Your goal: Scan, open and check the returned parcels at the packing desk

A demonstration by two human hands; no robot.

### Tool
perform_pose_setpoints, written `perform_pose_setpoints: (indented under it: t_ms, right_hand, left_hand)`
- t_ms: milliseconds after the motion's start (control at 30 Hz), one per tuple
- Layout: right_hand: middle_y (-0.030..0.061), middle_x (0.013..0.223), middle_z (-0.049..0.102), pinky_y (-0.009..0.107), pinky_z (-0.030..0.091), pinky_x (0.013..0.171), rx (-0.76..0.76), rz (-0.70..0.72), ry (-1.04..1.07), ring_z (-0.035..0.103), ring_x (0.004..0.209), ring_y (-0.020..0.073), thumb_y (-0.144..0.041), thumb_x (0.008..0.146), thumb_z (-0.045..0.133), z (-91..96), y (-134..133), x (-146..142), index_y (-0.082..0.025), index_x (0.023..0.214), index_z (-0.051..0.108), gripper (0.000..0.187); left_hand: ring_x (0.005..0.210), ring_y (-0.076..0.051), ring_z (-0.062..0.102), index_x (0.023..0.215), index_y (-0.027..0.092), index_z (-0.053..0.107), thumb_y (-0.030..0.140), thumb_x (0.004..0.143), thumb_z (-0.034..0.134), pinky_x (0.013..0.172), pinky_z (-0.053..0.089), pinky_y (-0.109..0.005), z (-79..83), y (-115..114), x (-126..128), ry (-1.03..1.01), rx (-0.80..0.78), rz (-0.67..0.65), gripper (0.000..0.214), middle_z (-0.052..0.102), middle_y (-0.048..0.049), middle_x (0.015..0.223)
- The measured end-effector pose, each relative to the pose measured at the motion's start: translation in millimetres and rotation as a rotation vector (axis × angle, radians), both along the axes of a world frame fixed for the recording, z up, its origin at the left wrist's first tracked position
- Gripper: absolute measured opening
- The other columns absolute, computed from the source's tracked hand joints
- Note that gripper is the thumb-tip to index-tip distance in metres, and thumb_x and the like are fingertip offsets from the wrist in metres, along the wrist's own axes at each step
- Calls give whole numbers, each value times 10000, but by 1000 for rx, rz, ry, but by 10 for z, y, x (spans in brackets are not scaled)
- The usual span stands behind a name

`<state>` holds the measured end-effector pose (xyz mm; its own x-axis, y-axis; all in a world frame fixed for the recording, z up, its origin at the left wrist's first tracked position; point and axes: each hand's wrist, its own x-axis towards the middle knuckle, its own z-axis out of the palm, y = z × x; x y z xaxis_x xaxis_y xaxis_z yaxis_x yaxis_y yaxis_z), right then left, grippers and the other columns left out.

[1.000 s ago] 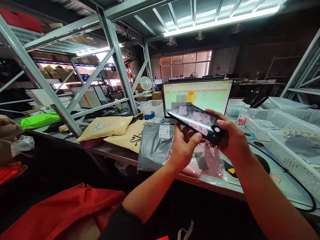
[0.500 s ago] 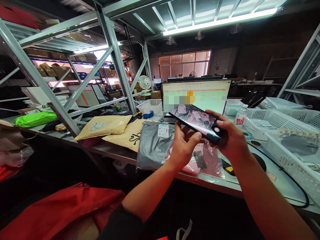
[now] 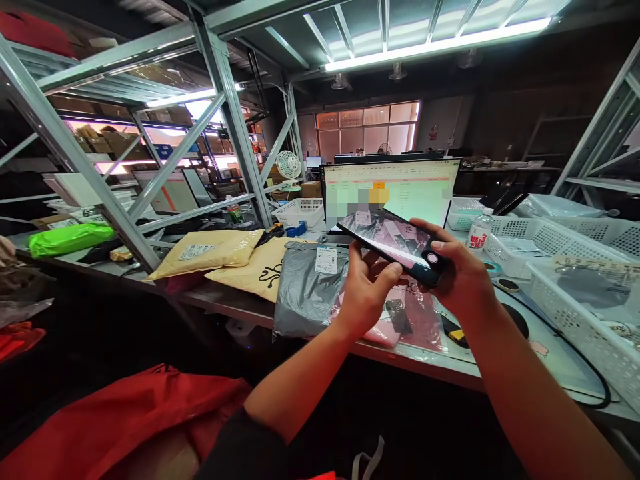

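Both my hands hold a black smartphone (image 3: 393, 243) sideways above the packing table, its screen showing a camera picture of packages. My left hand (image 3: 367, 293) supports the phone's lower edge, while my right hand (image 3: 457, 270) grips its far end with the thumb near the round on-screen button. Directly below lie a grey poly mailer (image 3: 310, 293) with a white label and a pink item in a clear bag (image 3: 383, 331). A dark red bag (image 3: 423, 317) lies beside it, and two yellow padded envelopes (image 3: 207, 255) rest further left.
A laptop screen (image 3: 390, 187) stands behind the phone. White plastic baskets (image 3: 583, 313) and a water bottle (image 3: 479, 230) sit on the right. Metal shelving (image 3: 220, 113) rises on the left, a green mailer (image 3: 70, 240) lies far left, and a red sack (image 3: 125, 427) sits below the table.
The whole scene has shifted slightly as my head moved. Both hands still hold the phone in nearly the same place, and nothing on the table has visibly moved.
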<state>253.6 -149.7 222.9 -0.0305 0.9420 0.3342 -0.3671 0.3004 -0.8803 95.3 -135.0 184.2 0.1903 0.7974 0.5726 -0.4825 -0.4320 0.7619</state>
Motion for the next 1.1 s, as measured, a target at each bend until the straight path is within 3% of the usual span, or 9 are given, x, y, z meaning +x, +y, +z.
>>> perform_pose_setpoints:
  t_ms: [500, 733, 1000, 1100]
  right_hand:
    - [-9, 721, 629, 267, 496, 357, -10, -14, -12, 555, 457, 131, -320, 752, 702, -7, 3, -36, -250, 1353, 661, 606]
    - [29, 843, 683, 282, 484, 350, -2, -36, -31, 561, 483, 134, -306, 746, 695, -25, 24, -42, -261, 1348, 674, 604]
    - [-2, 741, 618, 271, 494, 352, -1, -25, -23, 537, 461, 125, -293, 760, 681, -41, 38, -27, -262, 1349, 673, 589]
    - [4, 792, 637, 266, 490, 344, -3, -22, -8, 549, 461, 121, -297, 758, 686, -52, 41, -28, -259, 1330, 686, 574]
  left_hand:
    - [1039, -254, 728, 1283, 243, 376, 443, 825, 802, 788, 662, -373, 42, -11, -42, 8, -25, -13, 657, 665, -109, 1285]
    - [1070, -262, 728, 1284, 253, 369, 447, 828, 798, 806, 660, -377, 22, 8, -42, 6, -24, -24, 656, 669, -106, 1299]
    - [1073, -270, 726, 1293, 251, 366, 456, 822, 811, 814, 660, -386, 19, 6, -42, 7, -39, -20, 680, 668, -111, 1303]
    - [1073, -269, 725, 1294, 245, 366, 443, 823, 812, 814, 660, -388, 10, 4, -42, 7, -46, -18, 678, 664, -113, 1299]
